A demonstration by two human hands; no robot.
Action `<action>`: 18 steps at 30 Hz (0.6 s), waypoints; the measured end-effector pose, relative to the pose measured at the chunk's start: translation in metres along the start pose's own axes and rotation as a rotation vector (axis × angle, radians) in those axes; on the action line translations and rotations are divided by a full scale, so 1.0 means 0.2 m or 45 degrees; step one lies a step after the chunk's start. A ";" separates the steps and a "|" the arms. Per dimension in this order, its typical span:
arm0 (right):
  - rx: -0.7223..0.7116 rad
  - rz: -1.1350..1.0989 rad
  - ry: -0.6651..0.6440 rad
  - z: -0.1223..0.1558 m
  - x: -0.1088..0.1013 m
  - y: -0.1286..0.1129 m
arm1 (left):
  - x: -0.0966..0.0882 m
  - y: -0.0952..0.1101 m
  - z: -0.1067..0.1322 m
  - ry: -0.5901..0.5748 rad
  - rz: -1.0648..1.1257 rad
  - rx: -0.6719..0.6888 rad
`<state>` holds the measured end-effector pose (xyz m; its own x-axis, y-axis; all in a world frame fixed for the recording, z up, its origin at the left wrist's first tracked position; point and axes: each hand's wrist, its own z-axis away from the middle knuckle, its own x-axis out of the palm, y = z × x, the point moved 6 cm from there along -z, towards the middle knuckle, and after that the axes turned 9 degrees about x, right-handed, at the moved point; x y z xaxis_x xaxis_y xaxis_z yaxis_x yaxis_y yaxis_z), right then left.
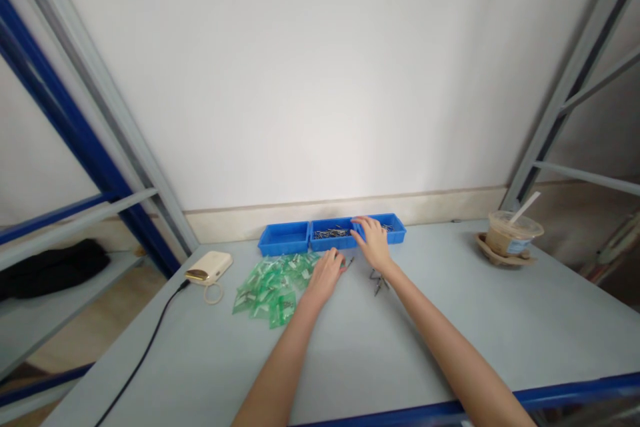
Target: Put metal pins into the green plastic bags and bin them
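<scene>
Three blue trays stand in a row at the back of the table: the left one (283, 238) looks bare, the middle one (332, 235) holds small metal parts, and the right one (395, 227) is partly covered. My right hand (373, 240) reaches over the edge between the middle and right trays, fingers curled downward; what they hold is hidden. My left hand (326, 273) rests on the table next to a pile of small green bags (273, 283), fingers bent, beside a small metal piece (349, 262). A few metal parts (379, 280) lie under my right wrist.
A cream-coloured device (210, 267) with a black cable (145, 350) and a ring lies at the left. An iced drink cup (513, 233) with a straw stands at the right. Blue and grey rack posts frame the table; a white wall is behind.
</scene>
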<state>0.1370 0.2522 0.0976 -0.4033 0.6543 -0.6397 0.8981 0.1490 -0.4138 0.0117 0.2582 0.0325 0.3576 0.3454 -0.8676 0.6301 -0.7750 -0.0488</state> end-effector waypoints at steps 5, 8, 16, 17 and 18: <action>-0.206 0.253 -0.302 0.23 0.10 0.11 | 0.00 0.01 -0.01 -0.009 0.015 0.001; -0.241 0.315 -0.372 0.24 0.16 0.10 | -0.01 0.02 0.00 -0.006 0.035 -0.009; -0.258 0.361 -0.353 0.23 0.18 0.07 | -0.02 0.02 -0.01 -0.004 0.048 -0.013; -0.260 0.353 -0.358 0.23 0.18 0.07 | -0.02 0.02 -0.01 -0.001 0.053 -0.001; -0.263 0.339 -0.363 0.24 0.18 0.07 | -0.02 0.02 -0.01 0.005 0.059 0.009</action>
<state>0.1271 0.2421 0.0387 -0.1595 0.4634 -0.8717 0.9818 0.1669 -0.0909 0.0150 0.2543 0.0367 0.3888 0.3112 -0.8672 0.6080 -0.7939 -0.0123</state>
